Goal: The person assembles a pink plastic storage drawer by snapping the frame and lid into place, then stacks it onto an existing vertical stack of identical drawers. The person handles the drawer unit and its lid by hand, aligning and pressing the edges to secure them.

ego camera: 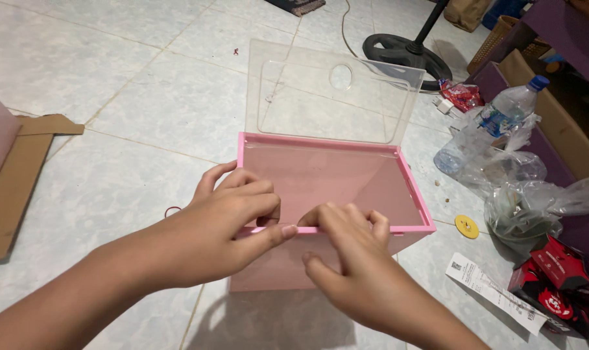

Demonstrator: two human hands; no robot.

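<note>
— Where's the box?
— The pink box (336, 188) sits on the tiled floor (113, 84), about in the middle of it, open at the top. Its clear lid (327, 97) stands up from the far edge, with a round hole near the top.

— And the hands?
— Both are at the near edge of the box. The left hand (223, 227) has its fingers curled over the rim and the thumb pressed along the outside, so it is pinching that rim. The right hand (349, 256) does much the same just beside it, fingers hooked over, thumb on the front wall. The two thumbs seem almost to touch, though it's hard to be sure from here.

— Anything else around?
— Toward the right edge of the floor lie a plastic bottle (502, 110), crumpled clear bags (521, 194), a yellow disc (466, 226), a paper slip (495, 291) and red packets (560, 279). A fan base (405, 55) stands beyond the lid; cardboard (15, 188) lies at the left edge.
</note>
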